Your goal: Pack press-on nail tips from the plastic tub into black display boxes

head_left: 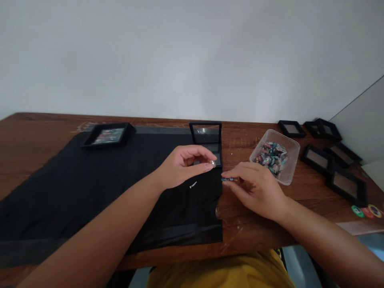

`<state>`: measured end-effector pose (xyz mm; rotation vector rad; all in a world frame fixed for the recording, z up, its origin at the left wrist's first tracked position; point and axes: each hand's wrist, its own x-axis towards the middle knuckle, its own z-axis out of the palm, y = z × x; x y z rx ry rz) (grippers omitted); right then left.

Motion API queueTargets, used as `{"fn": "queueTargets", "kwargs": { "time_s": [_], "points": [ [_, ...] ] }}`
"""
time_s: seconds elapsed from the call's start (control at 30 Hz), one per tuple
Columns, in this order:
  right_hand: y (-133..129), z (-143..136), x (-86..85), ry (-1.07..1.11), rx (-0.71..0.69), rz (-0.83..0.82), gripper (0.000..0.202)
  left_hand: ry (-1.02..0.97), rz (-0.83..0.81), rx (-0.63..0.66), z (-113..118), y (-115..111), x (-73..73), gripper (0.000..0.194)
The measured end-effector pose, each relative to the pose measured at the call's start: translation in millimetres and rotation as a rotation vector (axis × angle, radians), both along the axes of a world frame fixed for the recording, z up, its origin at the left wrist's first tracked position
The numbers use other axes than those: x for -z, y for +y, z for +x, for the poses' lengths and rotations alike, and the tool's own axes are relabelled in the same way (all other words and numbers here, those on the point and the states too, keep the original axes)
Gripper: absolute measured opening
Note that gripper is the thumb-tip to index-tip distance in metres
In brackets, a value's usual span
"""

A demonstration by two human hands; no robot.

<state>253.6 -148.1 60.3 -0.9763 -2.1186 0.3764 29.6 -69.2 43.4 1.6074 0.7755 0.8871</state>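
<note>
My left hand (189, 165) pinches a small shiny silvery piece (213, 163) between thumb and fingertips, above the black cloth (99, 184). My right hand (258, 186) is closed on a small flat colourful piece (228, 179), just right of the cloth's edge. Behind my left hand stands an open black case (206, 132) with a clear window in its raised lid; my fingers hide part of its base. A small white scrap (193, 185) lies on the cloth below my left hand.
A clear plastic tub (291, 160) of small wrapped pieces sits beyond my right hand. Several black frames (318, 158) lie at the right, with round coloured badges (357, 211) near them. A black frame with a picture (108, 135) rests at the back left of the wooden table (246, 234).
</note>
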Motion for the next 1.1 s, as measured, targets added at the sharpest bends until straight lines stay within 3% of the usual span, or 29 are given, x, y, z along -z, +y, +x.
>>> {"fn": "queueTargets", "kwargs": {
  "time_s": [0.37,0.7,1.1],
  "points": [
    [0,1,-0.8,-0.005,-0.009,0.007,0.008,-0.145,-0.093,0.071,3,-5,-6.8,0.023],
    [-2,2,-2.7,-0.054,-0.021,-0.039,0.008,0.044,-0.067,0.047,7,-8,-12.8,0.021],
    [-4,2,-5.0,-0.103,-0.036,-0.027,0.009,0.016,-0.02,0.072,1,-5,-6.3,0.032]
  ]
}}
